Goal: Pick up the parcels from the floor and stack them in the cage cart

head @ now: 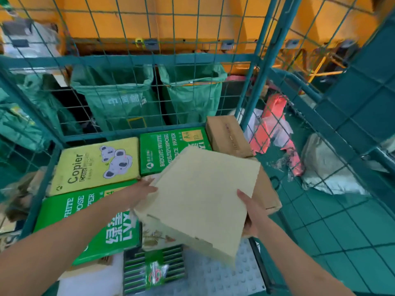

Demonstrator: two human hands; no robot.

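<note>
A pale beige cardboard parcel (203,195) is held tilted over the inside of the teal wire cage cart (132,60). My left hand (139,192) holds its left edge, fingers against the side. My right hand (249,210) grips its right edge, thumb on top and fingers underneath. Below it lie a yellow copier-paper box (94,163), a green paper box (166,150) at the back, another green paper box (89,223) in front, and a brown carton (228,135) at the back right. Another brown carton (267,193) sits just under the held parcel's right side.
A striped green-and-black package (156,272) and a white bubble mailer (218,272) lie at the cart's near end. Outside the right mesh wall (333,146), red and white plastic parcels (275,133) and a grey bag (329,167) lie on the green floor. Green sacks (115,97) hang behind the cart.
</note>
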